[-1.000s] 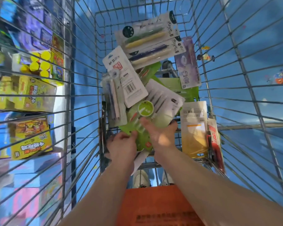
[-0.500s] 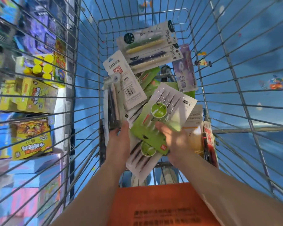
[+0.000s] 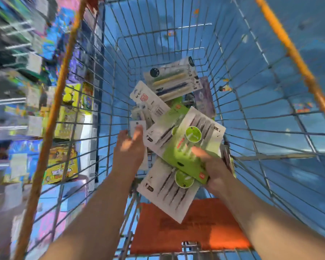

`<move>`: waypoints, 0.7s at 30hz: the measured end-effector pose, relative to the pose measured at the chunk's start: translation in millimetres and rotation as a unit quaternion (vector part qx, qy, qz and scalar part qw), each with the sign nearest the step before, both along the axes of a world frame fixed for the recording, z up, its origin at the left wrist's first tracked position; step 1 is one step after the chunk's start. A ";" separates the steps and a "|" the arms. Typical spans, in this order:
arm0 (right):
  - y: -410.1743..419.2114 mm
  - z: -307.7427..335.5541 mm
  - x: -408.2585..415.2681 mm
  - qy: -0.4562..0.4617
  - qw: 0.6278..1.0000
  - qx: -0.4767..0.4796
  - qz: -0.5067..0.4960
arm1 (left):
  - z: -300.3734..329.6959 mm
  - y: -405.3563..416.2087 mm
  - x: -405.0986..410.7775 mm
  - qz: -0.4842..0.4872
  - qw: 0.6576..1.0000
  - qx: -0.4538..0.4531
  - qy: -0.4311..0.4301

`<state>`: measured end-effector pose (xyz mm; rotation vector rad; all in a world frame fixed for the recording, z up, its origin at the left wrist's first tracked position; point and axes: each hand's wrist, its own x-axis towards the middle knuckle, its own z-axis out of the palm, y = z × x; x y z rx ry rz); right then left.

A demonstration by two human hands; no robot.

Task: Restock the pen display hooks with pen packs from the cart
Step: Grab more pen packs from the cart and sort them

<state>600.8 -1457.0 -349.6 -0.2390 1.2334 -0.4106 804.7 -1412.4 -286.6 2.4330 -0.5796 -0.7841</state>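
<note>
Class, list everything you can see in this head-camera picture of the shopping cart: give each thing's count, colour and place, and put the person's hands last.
cart: one, grey wire with orange rim, fills the view
green-and-white pen packs: a fanned bunch, count unclear, in the right hand
yellow-and-blue pen packs: two, pale cards, far end of cart
white barcode pack: one, middle of cart
purple pack: one, right of the pile
orange flap: one, near end of cart
yellow boxes: several, blurred, shelves at left
left hand: fingers straight, holds nothing
right hand: grips the green-and-white packs
</note>
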 end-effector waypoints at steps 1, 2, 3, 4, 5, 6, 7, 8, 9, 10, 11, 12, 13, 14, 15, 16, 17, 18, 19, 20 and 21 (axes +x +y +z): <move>1.0 11.1 1.0 -0.009 1.000 0.003 0.013 | 13.6 0.1 5.0 -0.024 0.998 -0.024 -0.048; 3.5 21.7 1.4 -0.016 0.999 0.000 0.031 | 29.9 -0.8 9.7 -0.023 0.999 -0.013 -0.033; 4.7 32.6 1.5 -0.019 0.998 -0.007 0.052 | 43.8 -2.5 15.9 -0.018 0.999 0.025 0.008; 5.8 42.2 1.3 -0.022 0.997 -0.016 0.066 | 53.1 -3.2 23.0 -0.024 0.997 0.061 0.041; 7.5 57.5 0.2 -0.028 0.996 -0.028 0.082 | 64.6 -2.1 28.1 -0.035 0.993 0.090 0.066; 7.2 64.8 0.9 -0.040 0.994 -0.037 0.092 | 74.0 -5.1 31.9 -0.047 0.991 0.100 0.076; 7.1 78.9 0.1 -0.051 0.992 -0.046 0.107 | 87.3 -3.0 31.8 -0.043 0.988 0.107 0.099; 7.5 95.1 0.1 -0.066 0.989 -0.053 0.123 | 102.6 -0.7 28.9 -0.015 0.984 0.080 0.158; 7.0 109.3 0.4 -0.071 0.986 -0.063 0.134 | 114.1 4.6 25.2 0.017 0.970 0.058 0.234; 7.9 122.5 0.7 -0.067 0.984 -0.078 0.147 | 125.0 12.5 19.7 0.031 0.949 0.039 0.312; 8.4 133.1 0.7 -0.057 0.981 -0.096 0.159 | 134.4 21.7 16.4 0.039 0.924 0.020 0.381; 9.1 144.1 1.1 -0.048 0.977 -0.116 0.174 | 144.5 30.3 12.7 0.039 0.902 -0.005 0.429; 10.5 158.2 1.9 -0.048 0.971 -0.133 0.190 | 152.5 38.4 9.4 0.036 0.893 -0.028 0.447; 12.8 169.1 2.5 -0.052 0.965 -0.151 0.207 | 160.7 45.2 6.2 0.021 0.892 -0.051 0.448; 14.9 182.1 3.3 -0.050 0.957 -0.163 0.234 | 167.2 52.0 3.8 0.007 0.897 -0.067 0.436; 17.6 194.5 4.6 -0.037 0.950 -0.178 0.254 | 176.3 58.2 -1.0 -0.015 0.908 -0.073 0.412; 19.4 205.9 6.3 -0.017 0.944 -0.197 0.264 | 186.2 64.4 -5.7 -0.022 0.921 -0.085 0.381; 22.5 215.9 9.3 -0.003 0.940 -0.219 0.262 | 193.0 70.7 -10.3 -0.038 0.923 -0.108 0.367; 26.8 226.1 12.4 0.009 0.938 -0.238 0.251 | 199.0 77.2 -16.4 -0.049 0.915 -0.142 0.373; 31.8 234.9 16.5 0.022 0.938 -0.257 0.233 | 204.1 83.8 -21.9 -0.046 0.902 -0.183 0.389; 36.7 242.5 20.5 0.040 0.938 -0.273 0.208 | 212.9 89.6 -25.8 -0.027 0.888 -0.215 0.406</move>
